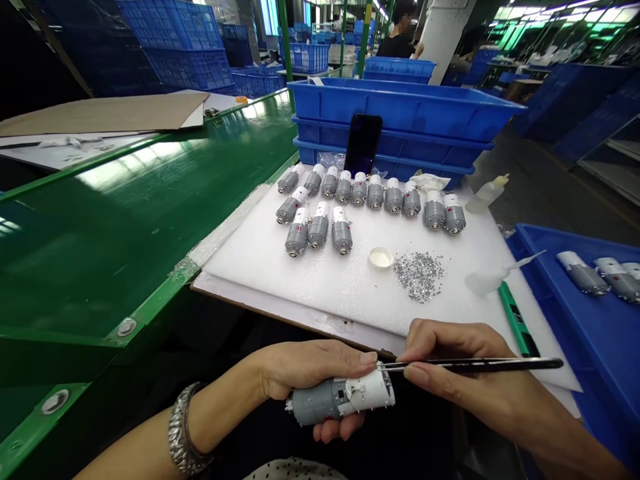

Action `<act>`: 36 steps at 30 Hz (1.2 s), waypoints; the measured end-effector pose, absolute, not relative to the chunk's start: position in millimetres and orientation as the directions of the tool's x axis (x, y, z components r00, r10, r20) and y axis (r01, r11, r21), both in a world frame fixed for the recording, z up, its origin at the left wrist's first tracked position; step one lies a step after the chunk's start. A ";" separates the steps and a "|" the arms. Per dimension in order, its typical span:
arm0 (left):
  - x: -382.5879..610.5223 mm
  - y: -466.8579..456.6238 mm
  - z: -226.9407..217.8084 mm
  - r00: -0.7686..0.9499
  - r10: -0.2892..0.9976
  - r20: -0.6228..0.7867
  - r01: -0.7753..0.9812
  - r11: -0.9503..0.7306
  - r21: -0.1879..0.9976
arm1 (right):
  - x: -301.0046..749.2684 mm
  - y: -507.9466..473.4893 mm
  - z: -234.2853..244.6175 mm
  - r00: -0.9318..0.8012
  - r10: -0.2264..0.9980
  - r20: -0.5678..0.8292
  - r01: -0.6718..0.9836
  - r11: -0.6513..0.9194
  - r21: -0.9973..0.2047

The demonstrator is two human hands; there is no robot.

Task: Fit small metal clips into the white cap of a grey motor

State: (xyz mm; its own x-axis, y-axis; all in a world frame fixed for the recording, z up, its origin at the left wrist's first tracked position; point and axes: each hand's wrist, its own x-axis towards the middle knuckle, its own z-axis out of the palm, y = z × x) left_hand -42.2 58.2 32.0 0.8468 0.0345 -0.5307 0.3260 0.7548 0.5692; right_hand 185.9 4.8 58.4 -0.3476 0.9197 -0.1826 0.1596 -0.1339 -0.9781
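Observation:
My left hand (320, 370) is wrapped round a grey and white model capsule (320, 402), held on its side below the table's front edge. The white end of the capsule faces right, and small fittings stud its surface. Between the thumb and fingers of my right hand (460, 360) is a pair of black-handled tweezers (490, 365). Their metal tips reach the white part of the capsule by my left thumb; whether they grip a tiny part, I cannot tell. A heap of small silvery parts (419, 275) lies on the white foam sheet (250, 267) beside a small round dish (381, 258).
Several similar capsules (343, 230) stand in rows on the foam sheet. A phone (363, 143) leans against stacked blue crates (400, 107). A dropper bottle (487, 280), a squeeze bottle (489, 193) and a green tool (517, 320) lie right, near a blue tray (550, 293). A green conveyor (150, 220) runs left.

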 end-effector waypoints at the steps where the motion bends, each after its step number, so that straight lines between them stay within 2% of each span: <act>1: -41.9 58.6 32.5 0.848 0.034 -0.529 0.324 0.756 0.569 | 185.8 5.3 59.4 -0.350 0.916 -0.195 0.170 -0.143 -0.975; 14: -40.3 61.3 31.0 0.848 0.030 -0.529 0.338 0.738 0.584 | 188.5 7.2 63.8 -0.388 0.889 -0.244 0.214 -0.170 -0.962; 18: -39.3 63.4 26.9 0.856 -0.008 -0.517 0.357 0.733 0.579 | 187.7 9.5 66.1 -0.393 0.877 -0.279 0.256 -0.187 -0.949; 36: -40.2 63.0 30.0 0.840 0.013 -0.543 0.379 0.701 0.604 | 190.7 7.0 63.0 -0.384 0.893 -0.234 0.235 -0.150 -0.960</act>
